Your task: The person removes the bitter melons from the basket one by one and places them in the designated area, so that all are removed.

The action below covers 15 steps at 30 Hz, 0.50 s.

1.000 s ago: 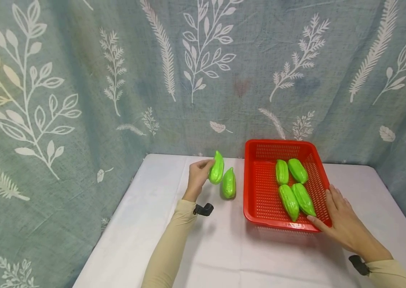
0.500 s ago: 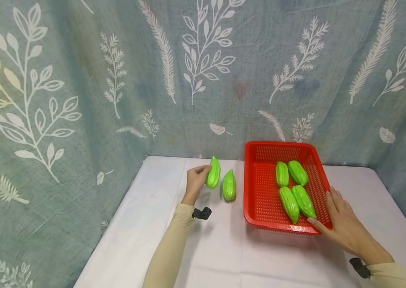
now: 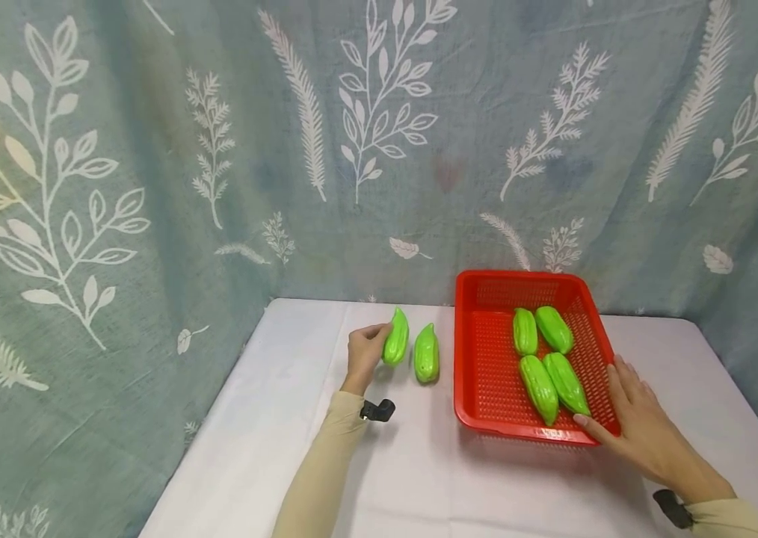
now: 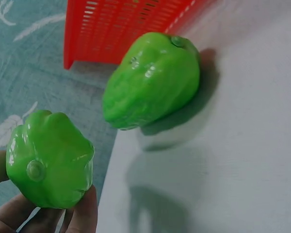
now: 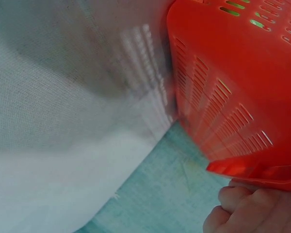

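My left hand (image 3: 365,355) pinches a glossy green ridged gourd-like fruit (image 3: 395,338), tip pointing away, left of a red basket (image 3: 461,359). In the left wrist view the fingers curl round the held fruit (image 4: 53,160), its stem end facing the camera. Between it and the basket a second, similar fruit (image 3: 427,355) lies on the table. Inside the basket, toward its right side, are several more green fruits (image 3: 540,388). My right hand (image 3: 644,430) rests on the basket's near right corner, fingers straight along the rim; the right wrist view shows the basket's slotted wall (image 5: 233,97) there.
A white cloth covers the table (image 3: 406,478). Close behind it hangs a grey-green curtain (image 3: 231,149) with white leaf prints, which also closes off both sides. The basket stands near the table's back edge.
My left hand has shifted slightly left and toward me, lowering the fruit it holds. The right hand stays on the basket. The whole head view has tilted up a little.
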Tool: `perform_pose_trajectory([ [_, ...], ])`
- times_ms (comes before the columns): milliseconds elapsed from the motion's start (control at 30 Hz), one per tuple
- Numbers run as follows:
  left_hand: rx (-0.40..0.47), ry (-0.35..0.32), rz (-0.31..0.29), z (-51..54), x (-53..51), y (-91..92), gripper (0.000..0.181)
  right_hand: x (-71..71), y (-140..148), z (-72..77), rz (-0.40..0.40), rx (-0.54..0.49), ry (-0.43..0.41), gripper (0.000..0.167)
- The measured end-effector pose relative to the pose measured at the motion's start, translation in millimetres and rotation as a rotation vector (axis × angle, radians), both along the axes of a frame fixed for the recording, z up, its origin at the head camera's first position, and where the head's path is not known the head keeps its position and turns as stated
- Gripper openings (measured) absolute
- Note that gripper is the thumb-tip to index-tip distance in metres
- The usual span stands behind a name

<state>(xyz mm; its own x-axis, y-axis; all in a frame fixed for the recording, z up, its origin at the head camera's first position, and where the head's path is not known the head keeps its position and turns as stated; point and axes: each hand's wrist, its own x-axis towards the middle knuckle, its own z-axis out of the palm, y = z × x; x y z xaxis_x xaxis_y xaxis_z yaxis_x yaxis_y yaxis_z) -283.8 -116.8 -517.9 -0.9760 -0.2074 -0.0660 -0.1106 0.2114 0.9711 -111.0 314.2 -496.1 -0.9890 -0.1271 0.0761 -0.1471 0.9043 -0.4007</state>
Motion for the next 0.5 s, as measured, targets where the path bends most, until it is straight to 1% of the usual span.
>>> perform_pose_trajectory([
  [133,0.000,-0.006,0.030,-6.2,-0.7,-3.9,0.034,-0.6,-3.0,-2.6,0.017,-0.006,0.009,0.109],
  [333,-0.006,-0.009,0.010,-6.4,-0.9,0.4,0.035,-1.0,-1.7,2.1,0.003,-0.005,0.012,0.109],
  [500,-0.021,-0.019,0.032,-10.6,-0.4,4.8,0.034,-1.1,1.0,1.5,-0.001,0.001,0.003,0.109],
])
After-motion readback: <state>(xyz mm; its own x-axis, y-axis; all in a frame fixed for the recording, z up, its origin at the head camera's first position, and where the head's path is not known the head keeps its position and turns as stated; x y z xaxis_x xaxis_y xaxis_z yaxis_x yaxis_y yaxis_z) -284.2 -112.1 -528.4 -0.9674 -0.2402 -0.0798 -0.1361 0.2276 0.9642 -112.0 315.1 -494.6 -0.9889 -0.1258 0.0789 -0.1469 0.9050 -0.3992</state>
